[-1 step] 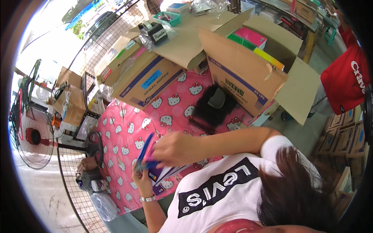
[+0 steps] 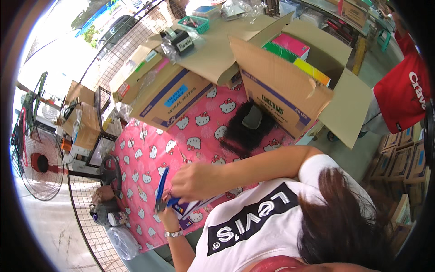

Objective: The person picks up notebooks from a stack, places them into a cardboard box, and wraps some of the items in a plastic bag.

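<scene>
My right hand is closed at a pair of blue-handled pliers, whose handles are spread apart. Their metal head points down toward my left hand, which wears a metal wristwatch. Its fingers are closed at the edge of a purple-and-white notebook, close to my body. My right hand covers part of the notebook and pliers, and the left fingertips are partly hidden. Beyond my right forearm, a black bristly object with a grey patch lies on the pink patterned tablecloth.
An open carton holds several bright notebooks. Left of it stands another carton. A green basket and a black box sit behind. A fan stands far left; a person in a red top is at right.
The pliers have turned more upright, and their handles show wider apart. My right hand has shifted slightly left. My left hand stays near the notebook.
</scene>
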Motion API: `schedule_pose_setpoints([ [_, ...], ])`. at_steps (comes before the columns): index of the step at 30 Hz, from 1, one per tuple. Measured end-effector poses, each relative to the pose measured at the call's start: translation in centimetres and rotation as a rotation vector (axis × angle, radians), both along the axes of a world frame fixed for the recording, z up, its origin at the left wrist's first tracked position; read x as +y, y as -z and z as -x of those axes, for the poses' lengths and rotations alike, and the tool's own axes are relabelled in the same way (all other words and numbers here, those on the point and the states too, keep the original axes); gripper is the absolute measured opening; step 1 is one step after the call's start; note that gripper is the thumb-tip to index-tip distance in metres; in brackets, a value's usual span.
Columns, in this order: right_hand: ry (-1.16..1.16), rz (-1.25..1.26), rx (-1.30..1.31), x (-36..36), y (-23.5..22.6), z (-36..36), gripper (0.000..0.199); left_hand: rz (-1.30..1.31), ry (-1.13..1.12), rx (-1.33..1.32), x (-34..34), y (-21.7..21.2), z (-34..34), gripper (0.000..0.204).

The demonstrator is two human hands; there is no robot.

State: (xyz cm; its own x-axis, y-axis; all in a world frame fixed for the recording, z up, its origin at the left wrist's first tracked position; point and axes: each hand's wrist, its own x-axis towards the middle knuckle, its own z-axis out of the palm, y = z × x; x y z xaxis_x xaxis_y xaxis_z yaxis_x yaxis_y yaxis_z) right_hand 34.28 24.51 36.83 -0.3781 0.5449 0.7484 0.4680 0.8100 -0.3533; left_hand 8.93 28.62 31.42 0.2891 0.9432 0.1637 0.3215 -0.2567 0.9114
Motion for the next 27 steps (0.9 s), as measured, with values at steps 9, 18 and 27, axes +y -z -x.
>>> schedule_pose_setpoints([
  [9, -0.284, 0.429, -0.788, 6.8, -1.9, 4.3, 0.028, 0.5, -0.173, -0.725, 0.7, 2.2, 1.7, 0.061],
  [18, 0.256, -0.052, -0.367, 26.5, -23.5, -8.7, 0.021, 0.293, -0.482, -0.487, 5.0, -4.5, 5.8, 0.045],
  [27, 1.01, 0.536, -0.628, 24.2, -10.2, -51.9, 0.036, -0.33, -0.313, -0.01, 6.4, -19.8, -10.0, 0.026],
])
